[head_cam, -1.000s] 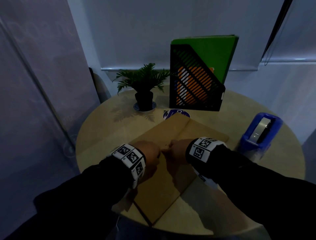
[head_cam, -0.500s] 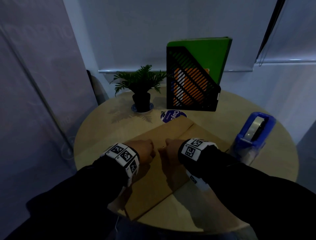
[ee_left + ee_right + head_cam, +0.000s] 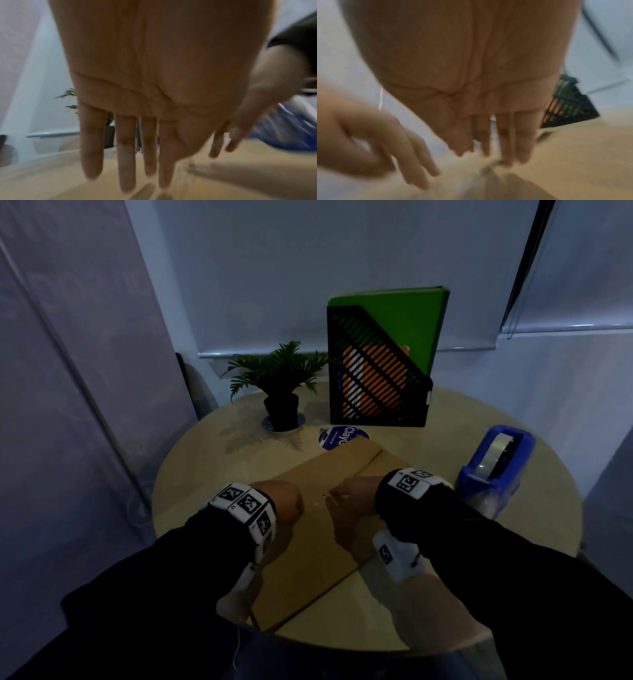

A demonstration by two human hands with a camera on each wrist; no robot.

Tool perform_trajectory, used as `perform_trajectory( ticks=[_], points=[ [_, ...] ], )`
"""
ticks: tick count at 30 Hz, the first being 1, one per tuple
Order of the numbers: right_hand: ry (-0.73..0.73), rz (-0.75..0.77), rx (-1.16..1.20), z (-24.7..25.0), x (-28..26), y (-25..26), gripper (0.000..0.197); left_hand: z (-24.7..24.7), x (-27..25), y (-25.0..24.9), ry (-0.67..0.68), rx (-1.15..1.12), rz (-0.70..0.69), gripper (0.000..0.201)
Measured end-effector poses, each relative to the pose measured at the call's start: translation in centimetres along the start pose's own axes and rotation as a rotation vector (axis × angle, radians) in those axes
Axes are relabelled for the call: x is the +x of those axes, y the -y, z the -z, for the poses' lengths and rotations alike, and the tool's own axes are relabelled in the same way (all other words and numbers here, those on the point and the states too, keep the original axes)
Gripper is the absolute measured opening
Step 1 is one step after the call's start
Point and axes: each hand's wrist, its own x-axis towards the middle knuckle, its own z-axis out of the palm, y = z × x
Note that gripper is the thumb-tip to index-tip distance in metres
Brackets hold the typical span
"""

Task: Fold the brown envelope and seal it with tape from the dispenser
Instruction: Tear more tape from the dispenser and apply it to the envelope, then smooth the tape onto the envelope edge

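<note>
Hands (image 3: 286,503) (image 3: 352,498): two; envelope (image 3: 308,546): one

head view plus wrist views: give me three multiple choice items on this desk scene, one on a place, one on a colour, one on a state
1. Where does the tape dispenser stand relative to the brown envelope?
A. on the person's right of it
B. on the person's left of it
C. on top of it

2. What colour is the tape dispenser?
A. red
B. blue
C. white

3. How are the fingers of the left hand and the right hand?
A. curled into empty fists
B. wrapped round the dispenser
C. straight, pointing down at the envelope

Answers:
1 A, the head view shows it near the table's right edge, beside the right sleeve.
2 B, its body is blue around a grey roll of tape.
3 C, both wrist views show straight fingers reaching down to the brown paper; actual contact is blurred.
</note>
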Motion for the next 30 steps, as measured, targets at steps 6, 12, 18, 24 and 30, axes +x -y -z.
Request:
perform_trajectory(
  ticks=[6, 12, 18, 24, 30],
  points=[
    [-0.339, 0.040, 0.154, 2.4, -4.6, -2.4, 0.052, 2.4, -1.4, -1.7, -0.357, -0.234, -0.035, 0.041],
    [-0.682, 0.041, 0.225, 3.2, -8.4, -6.8, 0.040, 3.7, -2.1, -8.0, -0.546, -0.378, -0.252, 0.034],
    [-0.915, -0.074, 0.297, 2.8, -9.5, -13.3, 0.032, 3.6, -0.1, -13.7, -0.529, -0.688, -0.406, 0.035],
    [-0.905, -0.232, 0.277, 3.1, -9.6, -18.5, 0.038, 3.7, 1.5, -17.9, -0.486, -0.929, -0.499, 0.029],
    [-0.806, -0.292, 0.305, 2.3, -8.3, -21.3, 0.052, 3.8, 3.7, -19.7, -0.448, -1.124, -0.437, 0.031]
  ],
)
